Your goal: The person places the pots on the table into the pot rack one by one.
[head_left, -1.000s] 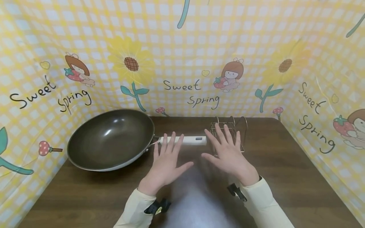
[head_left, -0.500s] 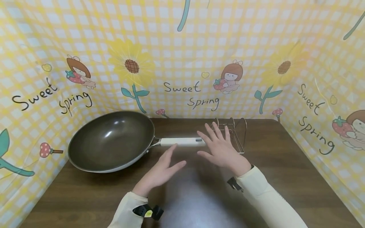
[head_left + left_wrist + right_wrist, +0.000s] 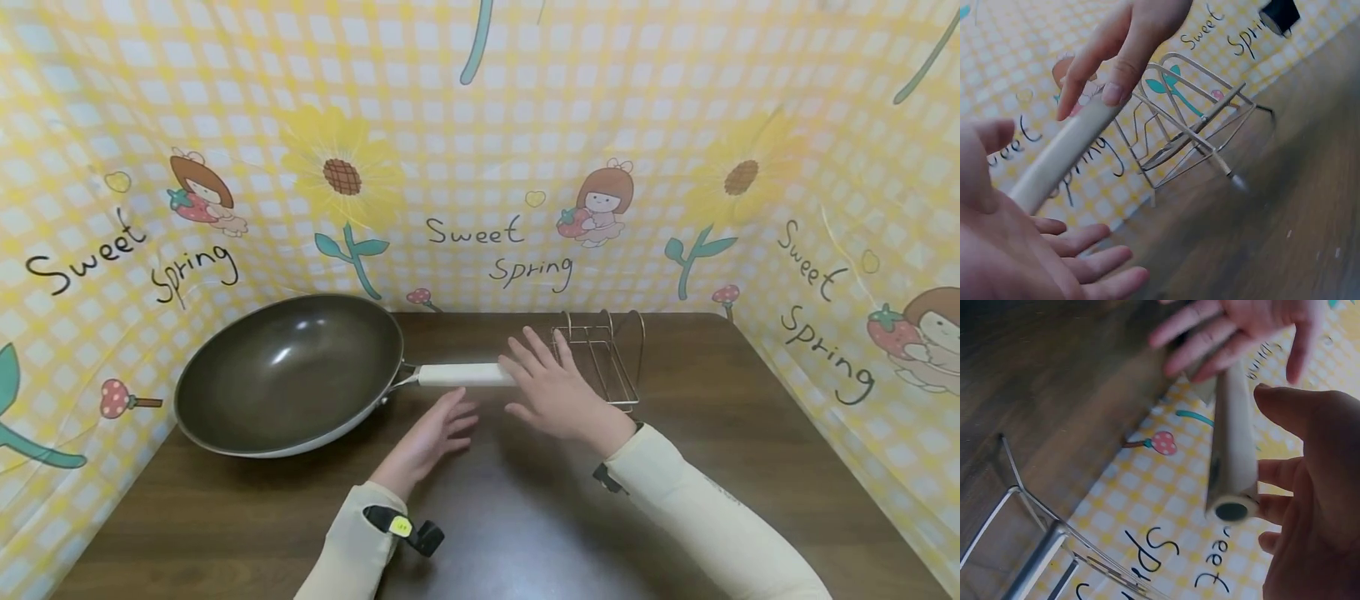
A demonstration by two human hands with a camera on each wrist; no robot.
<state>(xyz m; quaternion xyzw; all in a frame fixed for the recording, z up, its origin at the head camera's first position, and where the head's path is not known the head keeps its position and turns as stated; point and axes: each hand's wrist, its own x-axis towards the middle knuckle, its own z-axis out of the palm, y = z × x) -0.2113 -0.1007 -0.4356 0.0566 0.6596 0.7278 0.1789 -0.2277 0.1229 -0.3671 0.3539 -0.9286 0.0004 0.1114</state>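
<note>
A dark-lined frying pan (image 3: 292,379) lies at the left of the table, tilted. Its white handle (image 3: 461,375) reaches right, toward the wire rack (image 3: 622,405). My right hand (image 3: 558,396) is over the handle's outer end and hides it in the head view. In the right wrist view its thumb stands apart from the handle (image 3: 1235,444), and the fingers are beside the handle; contact is unclear. Below the handle in the head view is my left hand (image 3: 435,433), palm turned inward. The left wrist view shows its palm (image 3: 1010,256) with loosely extended fingers, not closed on the handle.
The wire rack has several upright loops and stands near the table's back edge, partly behind my right hand. A brown wooden table (image 3: 720,467) lies beneath everything. Yellow checked cloth (image 3: 480,150) rises behind it and along both sides.
My right hand has moved left from the rack toward the handle's end. My left hand has turned from palm down to palm inward. The pan and rack keep their places.
</note>
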